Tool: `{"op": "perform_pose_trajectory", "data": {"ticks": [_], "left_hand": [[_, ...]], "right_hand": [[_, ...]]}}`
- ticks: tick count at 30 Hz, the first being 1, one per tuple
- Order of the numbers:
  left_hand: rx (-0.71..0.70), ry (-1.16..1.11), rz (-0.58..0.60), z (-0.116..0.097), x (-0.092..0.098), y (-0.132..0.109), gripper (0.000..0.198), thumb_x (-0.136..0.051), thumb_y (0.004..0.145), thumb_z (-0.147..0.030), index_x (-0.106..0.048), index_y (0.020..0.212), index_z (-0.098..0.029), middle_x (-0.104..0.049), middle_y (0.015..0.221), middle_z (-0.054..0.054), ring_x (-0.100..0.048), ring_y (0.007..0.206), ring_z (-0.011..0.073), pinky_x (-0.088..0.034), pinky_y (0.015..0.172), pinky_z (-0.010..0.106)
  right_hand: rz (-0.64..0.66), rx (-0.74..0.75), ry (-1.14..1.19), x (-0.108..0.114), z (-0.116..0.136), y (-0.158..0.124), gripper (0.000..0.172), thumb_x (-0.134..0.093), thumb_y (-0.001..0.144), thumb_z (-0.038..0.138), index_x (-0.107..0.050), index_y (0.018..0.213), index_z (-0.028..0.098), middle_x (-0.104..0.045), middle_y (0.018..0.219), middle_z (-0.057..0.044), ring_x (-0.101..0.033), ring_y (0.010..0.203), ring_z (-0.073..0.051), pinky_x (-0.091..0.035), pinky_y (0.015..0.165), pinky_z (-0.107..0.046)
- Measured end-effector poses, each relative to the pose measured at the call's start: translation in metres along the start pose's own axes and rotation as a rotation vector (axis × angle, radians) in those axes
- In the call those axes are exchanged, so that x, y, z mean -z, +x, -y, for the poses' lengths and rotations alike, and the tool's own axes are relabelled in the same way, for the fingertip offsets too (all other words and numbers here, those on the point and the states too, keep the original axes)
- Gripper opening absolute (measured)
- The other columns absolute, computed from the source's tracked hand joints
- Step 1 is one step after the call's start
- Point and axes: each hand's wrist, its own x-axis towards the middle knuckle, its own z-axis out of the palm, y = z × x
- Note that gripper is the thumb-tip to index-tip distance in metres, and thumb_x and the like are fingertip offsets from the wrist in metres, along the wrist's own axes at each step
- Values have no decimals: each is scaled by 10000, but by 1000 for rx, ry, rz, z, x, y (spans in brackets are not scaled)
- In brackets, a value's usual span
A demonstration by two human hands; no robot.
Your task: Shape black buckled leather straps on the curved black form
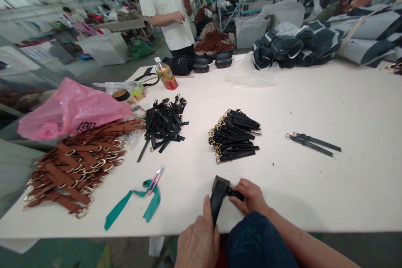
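My left hand is closed around a black handheld tool with a flared head, its index finger lying along the side. I cannot make out the tool's exact kind. Beside the tool's head, my right hand pinches a small black strap, partly covered by the fingers. Beyond the hands lies a neat fan of black buckle straps with gold buckles. Two similar straps lie apart on the right. A jumbled heap of black straps is further left.
Thread snips with a green ribbon lie on the white table. Brown straps with metal rings and a pink plastic bag occupy the left. A drink bottle stands behind; a person in white stands across the table.
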Motion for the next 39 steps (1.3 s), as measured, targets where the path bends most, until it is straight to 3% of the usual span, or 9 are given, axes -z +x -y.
{"op": "perform_pose_trajectory", "data": {"ticks": [2, 10, 18, 26, 29, 35, 39], "left_hand": [[-3, -15, -19, 0, 0, -1, 609, -337, 887, -180, -94, 1437, -76, -657, 960, 161, -638, 882, 286, -481, 781, 417], [48, 5, 115, 4, -3, -18, 601, -298, 895, -182, -67, 1439, -75, -651, 1015, 173, -632, 918, 306, -472, 800, 464], [14, -34, -134, -8, -5, 1, 587, -369, 867, -200, -188, 1411, -70, -670, 902, 140, -636, 868, 296, -468, 748, 404], [26, -68, -180, 11, -12, 2, 586, -365, 884, -253, -151, 1417, -136, -673, 912, 101, -636, 861, 266, -439, 710, 345], [57, -63, -151, 15, -14, -6, 575, -341, 899, -249, -126, 1424, -157, -674, 923, 104, -639, 874, 266, -439, 725, 347], [55, -39, 26, 6, -16, -21, 594, -306, 913, -227, -51, 1441, -124, -648, 1052, 143, -623, 954, 276, -456, 794, 384], [47, -45, -55, -3, -14, -13, 583, -328, 904, -223, -107, 1428, -95, -663, 965, 150, -638, 907, 277, -454, 761, 367]], "right_hand": [[6, 0, 9, 1, 0, 0, 180, -635, 762, 328, -628, 888, 199, -565, 761, -43, -548, 742, -190, -418, 662, -299], [31, -5, 36, 2, 0, 0, 166, -642, 751, 301, -628, 887, 206, -581, 791, -44, -555, 779, -196, -424, 693, -306], [50, -7, 23, 5, 1, 0, 162, -634, 739, 282, -624, 878, 198, -566, 792, -47, -552, 785, -204, -438, 705, -317], [73, -56, 72, 9, 5, -3, 269, -593, 691, 142, -604, 951, 208, -579, 877, -56, -541, 867, -219, -454, 777, -347], [41, -38, 89, 7, 2, -6, 284, -600, 698, 147, -582, 976, 202, -571, 901, -62, -532, 870, -219, -460, 774, -353], [6, -6, 103, 4, -2, -10, 220, -619, 743, 201, -571, 957, 204, -567, 892, -61, -525, 857, -215, -462, 763, -352], [8, -12, 85, 3, -2, -10, 186, -616, 754, 211, -577, 936, 203, -561, 863, -59, -525, 835, -215, -460, 751, -356]]}}
